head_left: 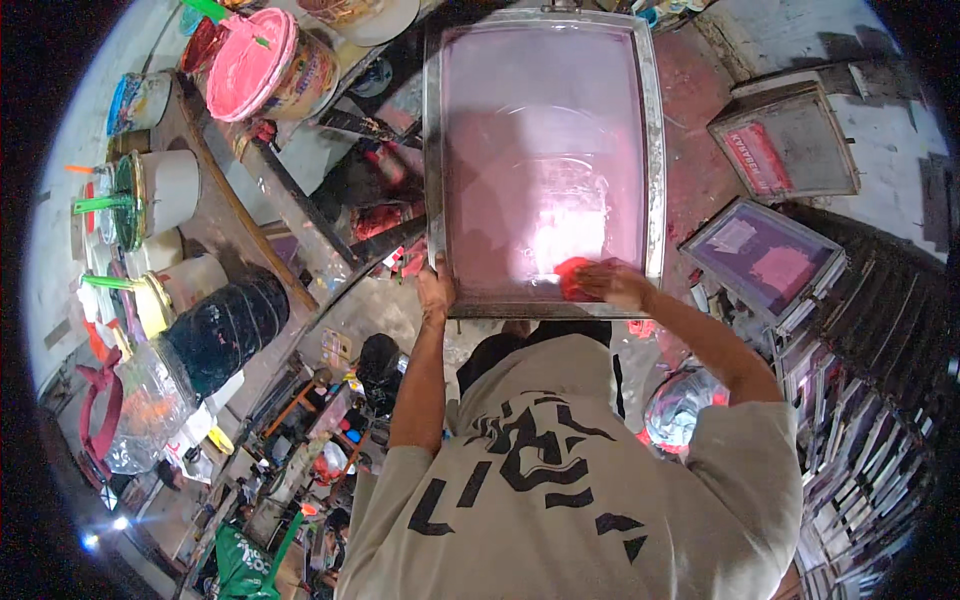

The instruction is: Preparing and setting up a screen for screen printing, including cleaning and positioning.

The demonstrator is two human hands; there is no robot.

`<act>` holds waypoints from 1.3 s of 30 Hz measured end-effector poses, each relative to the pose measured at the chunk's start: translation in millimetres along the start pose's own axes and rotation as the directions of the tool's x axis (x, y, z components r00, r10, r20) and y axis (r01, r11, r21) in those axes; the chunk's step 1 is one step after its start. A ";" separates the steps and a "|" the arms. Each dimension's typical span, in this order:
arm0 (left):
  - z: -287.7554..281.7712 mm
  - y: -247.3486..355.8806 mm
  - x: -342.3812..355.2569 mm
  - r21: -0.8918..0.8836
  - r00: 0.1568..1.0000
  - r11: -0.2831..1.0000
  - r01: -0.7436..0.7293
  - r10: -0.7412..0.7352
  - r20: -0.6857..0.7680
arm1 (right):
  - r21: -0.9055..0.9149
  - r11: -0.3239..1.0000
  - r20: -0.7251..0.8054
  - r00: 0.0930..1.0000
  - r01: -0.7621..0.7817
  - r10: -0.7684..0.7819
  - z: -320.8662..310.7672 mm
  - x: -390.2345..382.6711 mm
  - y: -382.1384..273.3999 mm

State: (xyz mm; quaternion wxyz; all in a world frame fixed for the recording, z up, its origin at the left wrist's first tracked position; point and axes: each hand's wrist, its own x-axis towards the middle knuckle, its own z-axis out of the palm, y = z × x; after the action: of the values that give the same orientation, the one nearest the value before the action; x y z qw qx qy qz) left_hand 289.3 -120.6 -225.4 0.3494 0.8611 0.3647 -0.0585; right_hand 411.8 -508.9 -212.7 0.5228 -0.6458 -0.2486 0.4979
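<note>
A large metal-framed printing screen is in front of me, its pinkish mesh glossy and wet-looking, with curved streaks across it. My left hand is closed around the left side of the frame near its lower corner. In my right hand is a red cloth, pressed to the mesh at the lower right. Folds of it show beyond my fingers; the part under the palm is hidden.
At the upper left stands a bucket of pink paint. Several pots, among them a white tub, line the left shelf. Smaller screens lean at the right, above stacked frames. A green bag lies at the lower left.
</note>
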 end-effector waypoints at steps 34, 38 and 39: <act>18.5 -35.7 8.3 -0.084 0.994 0.991 -0.108 0.107 -0.011 | -0.635 0.422 -0.770 0.571 -0.647 -0.285 87.3 7.1 29.4; 16.4 -29.3 3.9 -0.050 0.992 0.992 -0.118 0.116 -0.041 | -0.498 0.465 -0.849 0.522 -0.732 -0.087 -0.4 40.4 20.4; 15.6 -26.8 3.9 -0.027 0.998 0.998 -0.060 0.060 -0.003 | -0.437 0.442 -0.896 0.420 -0.784 -0.143 -14.8 65.9 16.1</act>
State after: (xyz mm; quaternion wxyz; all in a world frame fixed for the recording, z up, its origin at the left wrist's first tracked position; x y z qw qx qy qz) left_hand 276.6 -115.2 -253.5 0.3624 0.8668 0.3399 -0.0423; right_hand 447.0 -465.0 -253.5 0.0629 -0.9974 -0.0063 0.0341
